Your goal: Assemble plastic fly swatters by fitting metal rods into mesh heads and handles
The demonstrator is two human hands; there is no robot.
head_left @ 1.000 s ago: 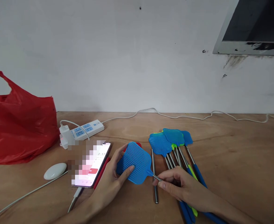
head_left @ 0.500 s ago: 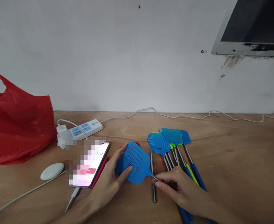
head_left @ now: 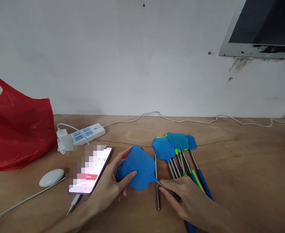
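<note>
My left hand [head_left: 110, 186] pinches a blue perforated fly swatter head [head_left: 142, 170] by its left edge, thumb on top. From the head's neck a thin metal rod [head_left: 169, 191] runs to the right, and my right hand [head_left: 187, 199] is closed on it. Whether the rod is fully seated in the neck I cannot tell. A loose metal rod [head_left: 158, 194] lies on the table under the neck. Something red [head_left: 125, 156] shows partly behind the held head. Right of it, several blue and green fly swatters [head_left: 165, 149] lie piled, their handles partly behind my right hand.
A lit phone [head_left: 93, 174] on a charging cable [head_left: 74, 202] lies left of my hands. Beyond it are a power strip [head_left: 96, 131] with a charger, a white oval object [head_left: 52, 177] and a red plastic bag [head_left: 21, 132]. A white cord [head_left: 181, 120] runs along the wall.
My right hand has shifted slightly along the rod, and more of the rod shows beneath the fingers. Both hands keep hold of the fly swatter. The whole view has drifted slightly.
</note>
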